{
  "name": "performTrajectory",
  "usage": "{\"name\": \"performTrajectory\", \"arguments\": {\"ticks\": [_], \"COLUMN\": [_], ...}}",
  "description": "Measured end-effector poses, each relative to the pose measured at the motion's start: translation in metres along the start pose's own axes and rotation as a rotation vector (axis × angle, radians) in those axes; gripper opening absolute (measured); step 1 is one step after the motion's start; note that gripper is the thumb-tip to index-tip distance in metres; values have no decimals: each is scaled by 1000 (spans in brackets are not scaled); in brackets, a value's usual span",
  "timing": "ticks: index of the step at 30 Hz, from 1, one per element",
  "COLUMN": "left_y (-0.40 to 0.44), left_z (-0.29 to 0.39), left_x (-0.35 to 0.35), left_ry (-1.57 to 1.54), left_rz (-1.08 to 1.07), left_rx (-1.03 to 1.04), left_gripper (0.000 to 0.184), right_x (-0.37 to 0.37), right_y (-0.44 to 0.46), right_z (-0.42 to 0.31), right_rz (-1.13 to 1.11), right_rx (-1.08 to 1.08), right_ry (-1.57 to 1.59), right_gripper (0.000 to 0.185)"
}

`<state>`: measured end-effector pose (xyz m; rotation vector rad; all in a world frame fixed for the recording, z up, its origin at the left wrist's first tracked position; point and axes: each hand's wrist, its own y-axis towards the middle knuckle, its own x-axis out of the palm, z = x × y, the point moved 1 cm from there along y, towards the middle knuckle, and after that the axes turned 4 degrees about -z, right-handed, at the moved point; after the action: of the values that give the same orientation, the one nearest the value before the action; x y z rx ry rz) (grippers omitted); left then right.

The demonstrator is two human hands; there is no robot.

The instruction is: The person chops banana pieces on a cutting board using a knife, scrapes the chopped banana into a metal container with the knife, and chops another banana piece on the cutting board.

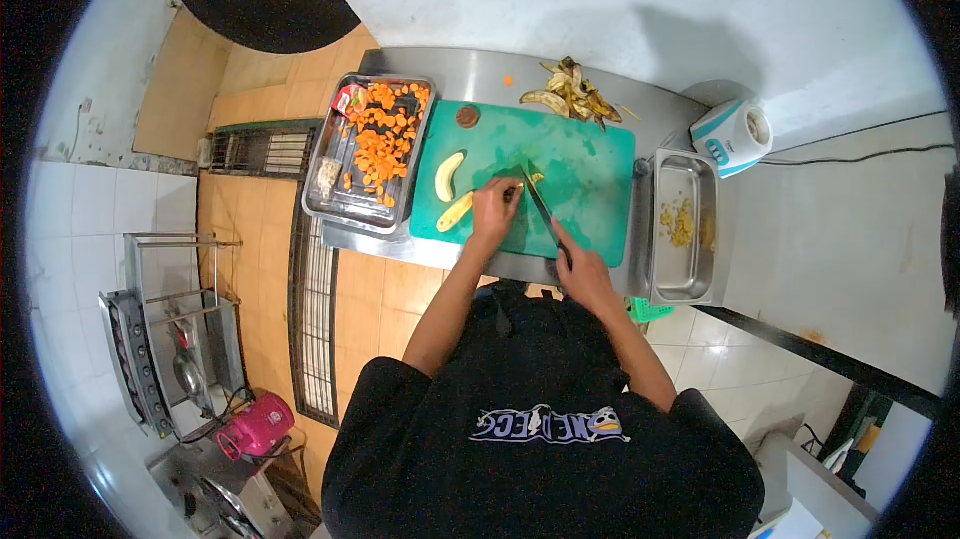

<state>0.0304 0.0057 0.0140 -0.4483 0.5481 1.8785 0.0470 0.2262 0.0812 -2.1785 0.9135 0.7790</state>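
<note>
On the green cutting board (590, 154), my left hand (494, 211) curls closed around a peeled banana (456, 212), whose other end sticks out to the left. My right hand (587, 274) is wrapped round the handle of a kitchen knife (540, 205). The blade slants up and left, its tip beside my left fingertips. Small cut pieces (536, 178) lie by the blade. Another peeled banana (450, 177) rests on the board to the left, apart from my hand. A small round brown thing (467, 116) sits near the board's top left corner.
A metal tray (312, 189) at left holds sliced carrots (385, 149) and small packets. Banana peels (572, 97) lie behind the board. At right stands a steel pan (686, 288) with small yellow pieces, beside a white and teal appliance (735, 137) with a cord along the wall.
</note>
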Motion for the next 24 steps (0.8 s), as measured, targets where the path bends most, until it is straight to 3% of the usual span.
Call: {"name": "performTrajectory", "arguments": {"ticks": [5, 10, 14, 20, 24], "left_y": [-1, -3, -1, -4, -2], "left_z": [1, -3, -3, -2, -3], "left_x": [3, 4, 4, 4, 5], "left_ry": [-59, -94, -62, -55, -95], "left_rz": [4, 0, 38, 42, 64], "left_rx": [-47, -123, -35, -47, -45], "left_gripper": [20, 23, 19, 18, 16], "right_x": [-2, 9, 1, -4, 7], "right_y": [27, 12, -1, 19, 15], "right_z": [-13, -5, -6, -16, -7], "right_rz": [51, -83, -88, 65, -61], "right_rx": [-29, 60, 71, 0, 18], "right_ry": [-49, 35, 45, 19, -21], "right_gripper": [66, 65, 64, 63, 66]}}
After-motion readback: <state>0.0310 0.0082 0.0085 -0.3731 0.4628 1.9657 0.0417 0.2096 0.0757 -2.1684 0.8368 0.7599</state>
